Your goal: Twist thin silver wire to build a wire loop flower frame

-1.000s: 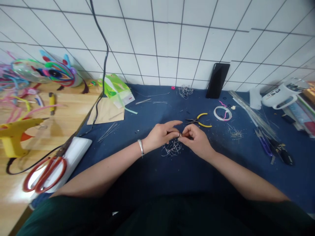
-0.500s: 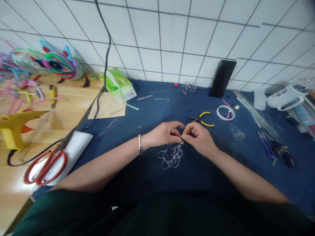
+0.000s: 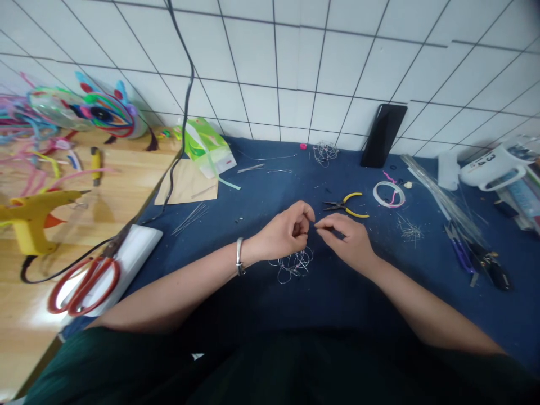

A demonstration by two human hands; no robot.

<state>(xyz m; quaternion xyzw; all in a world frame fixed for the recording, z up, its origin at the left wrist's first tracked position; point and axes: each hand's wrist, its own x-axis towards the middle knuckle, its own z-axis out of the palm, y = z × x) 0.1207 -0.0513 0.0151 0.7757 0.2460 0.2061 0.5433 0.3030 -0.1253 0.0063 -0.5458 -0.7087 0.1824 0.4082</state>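
In the head view, a tangle of thin silvery wire (image 3: 291, 267) with small pinkish bits hangs just below my left hand (image 3: 289, 232), whose curled fingers are closed on its upper part and hide it. Close by on the right, my right hand (image 3: 348, 241) pinches thumb and forefinger together; whatever lies between those tips is too small to make out. A narrow gap separates the two hands. Beyond them on the dark blue cloth (image 3: 261, 208) lie yellow-handled pliers (image 3: 346, 205).
Wire pieces (image 3: 410, 229), a clear coil (image 3: 388, 194) and purple-handled pliers (image 3: 460, 252) lie to the right. A black phone (image 3: 383, 135) leans on the tiled wall. Red-handled scissors (image 3: 84, 287) and a yellow glue gun (image 3: 36, 216) are at left.
My hands were touching at the fingertips and are now slightly apart. The left hand has turned, its fingers curling further, and covers more of the wire tangle.
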